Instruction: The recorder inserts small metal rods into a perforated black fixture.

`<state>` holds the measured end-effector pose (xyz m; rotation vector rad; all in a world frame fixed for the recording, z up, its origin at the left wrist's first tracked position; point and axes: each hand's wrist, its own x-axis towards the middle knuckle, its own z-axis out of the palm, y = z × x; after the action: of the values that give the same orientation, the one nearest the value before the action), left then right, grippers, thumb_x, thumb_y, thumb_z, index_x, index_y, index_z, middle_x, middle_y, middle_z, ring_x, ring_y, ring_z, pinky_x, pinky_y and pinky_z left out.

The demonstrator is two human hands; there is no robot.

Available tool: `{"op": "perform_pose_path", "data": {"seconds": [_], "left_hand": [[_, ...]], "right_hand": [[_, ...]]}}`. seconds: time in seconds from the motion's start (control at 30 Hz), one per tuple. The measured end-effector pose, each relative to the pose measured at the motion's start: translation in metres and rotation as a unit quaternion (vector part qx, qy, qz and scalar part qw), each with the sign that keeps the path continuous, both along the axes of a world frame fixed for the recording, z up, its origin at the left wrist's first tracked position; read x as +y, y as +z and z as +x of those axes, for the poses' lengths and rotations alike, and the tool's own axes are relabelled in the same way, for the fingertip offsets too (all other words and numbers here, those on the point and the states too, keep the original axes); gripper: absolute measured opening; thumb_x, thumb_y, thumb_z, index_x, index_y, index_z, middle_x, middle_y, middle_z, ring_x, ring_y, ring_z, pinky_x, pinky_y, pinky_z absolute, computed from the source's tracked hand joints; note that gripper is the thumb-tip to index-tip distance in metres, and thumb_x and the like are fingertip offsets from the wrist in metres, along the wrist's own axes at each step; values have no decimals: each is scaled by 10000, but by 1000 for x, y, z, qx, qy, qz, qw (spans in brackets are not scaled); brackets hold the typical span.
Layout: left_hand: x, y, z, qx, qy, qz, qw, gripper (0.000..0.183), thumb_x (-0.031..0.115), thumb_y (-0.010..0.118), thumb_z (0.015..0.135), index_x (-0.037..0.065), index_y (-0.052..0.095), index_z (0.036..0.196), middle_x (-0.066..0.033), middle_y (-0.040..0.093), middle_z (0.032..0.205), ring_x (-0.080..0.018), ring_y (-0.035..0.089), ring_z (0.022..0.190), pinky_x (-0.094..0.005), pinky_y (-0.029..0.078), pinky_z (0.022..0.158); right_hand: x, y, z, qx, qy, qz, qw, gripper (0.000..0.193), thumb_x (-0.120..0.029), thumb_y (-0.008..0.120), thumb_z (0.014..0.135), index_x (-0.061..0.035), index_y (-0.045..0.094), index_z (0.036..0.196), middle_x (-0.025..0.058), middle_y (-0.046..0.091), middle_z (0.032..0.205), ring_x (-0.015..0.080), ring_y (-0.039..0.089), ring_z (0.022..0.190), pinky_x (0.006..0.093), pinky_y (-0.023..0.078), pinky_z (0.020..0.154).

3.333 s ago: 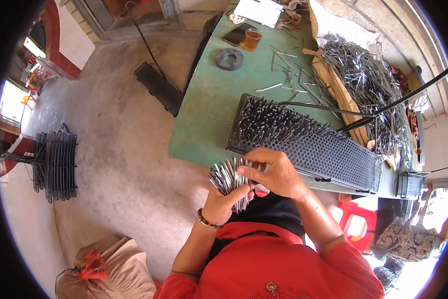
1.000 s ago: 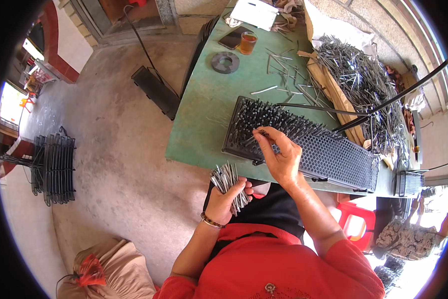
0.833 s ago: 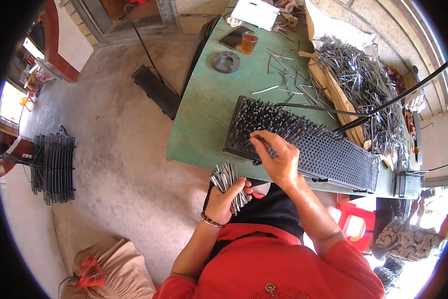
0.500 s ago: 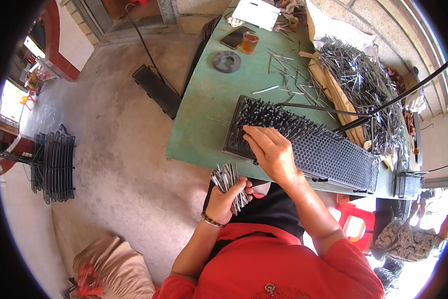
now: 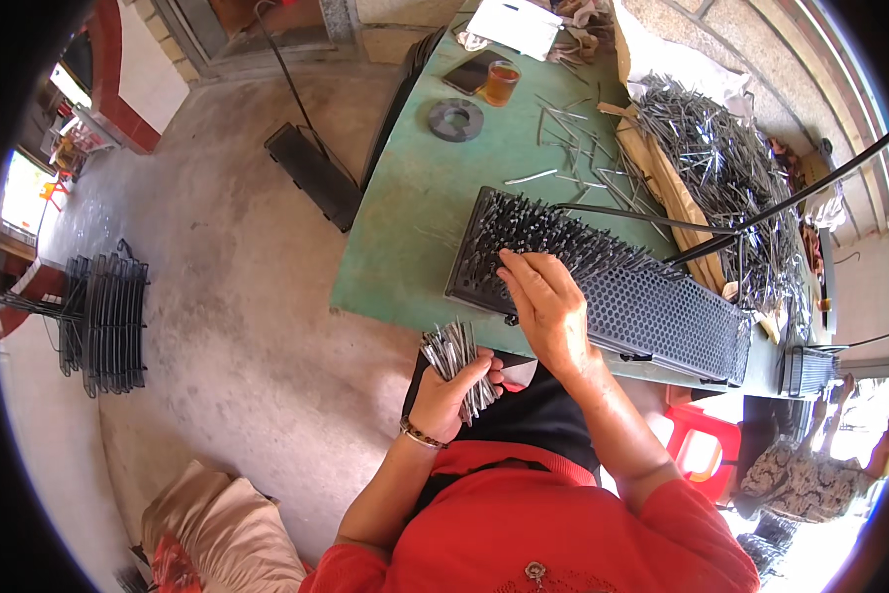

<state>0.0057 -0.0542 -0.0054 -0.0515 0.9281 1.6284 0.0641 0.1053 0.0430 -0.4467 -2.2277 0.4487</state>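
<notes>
Left hand (image 5: 443,403): fingers closed firmly; a bundle of metal rods (image 5: 452,354) is gripped upright but tilted, just off the near edge of the green worktop (image 5: 395,257). Right hand (image 5: 555,311): fingers bent, with tips drawn close together at the standing rods (image 5: 543,232); whether a rod is pinched there cannot be told. Black perforated tray (image 5: 667,314): set slantwise along the near edge; its left part is packed with the standing rods, some leaning, and rows of round holes are exposed at its right. Rod heap (image 5: 707,158): piled on paper wrapping beyond the tray. Also laid out on the worktop: scattered rods (image 5: 532,178), dark grey ring (image 5: 454,120), phone (image 5: 464,73), and glass of amber drink (image 5: 501,85), placed beside the phone.
</notes>
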Motion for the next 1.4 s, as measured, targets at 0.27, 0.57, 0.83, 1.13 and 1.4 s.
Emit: {"op": "perform_pose_path", "data": {"seconds": [0.27,0.57,0.83,1.13,1.4], "left_hand": [[-1,-2,0,2,-2,5,1000,137,77,614,892,17,592,1013,-90,645,889,-168,642,775,-312,558,655],[-2,-5,-2,5,-13,18,1000,138,86,620,891,23,602,1013,-82,642,897,-164,634,776,-313,557,667],[-3,-10,-4,17,-16,15,1000,180,97,615,887,24,583,1049,-82,638,914,-176,642,794,-330,564,686],[-5,-17,-4,26,-11,17,999,166,96,619,884,21,576,1026,-53,605,847,-178,644,755,-330,562,668],[12,-12,-63,309,129,13,942,115,84,624,882,29,604,980,-35,621,846,-131,637,711,-261,516,638]], "right_hand": [[2,10,-2,-69,29,16,997,266,-4,696,761,10,649,1023,109,568,896,266,571,752,350,482,661],[12,23,-19,-103,82,27,991,225,-40,701,741,-11,658,960,97,553,943,262,562,758,353,468,689],[11,20,-24,-120,68,105,985,158,-71,703,734,-38,642,876,75,559,896,258,573,777,364,460,703],[7,22,-29,-165,30,97,981,162,-110,703,730,-39,610,842,85,535,868,266,575,782,371,470,698],[10,24,-31,-184,53,79,978,151,-102,688,716,-43,620,837,96,529,902,280,588,766,379,497,690]]}}
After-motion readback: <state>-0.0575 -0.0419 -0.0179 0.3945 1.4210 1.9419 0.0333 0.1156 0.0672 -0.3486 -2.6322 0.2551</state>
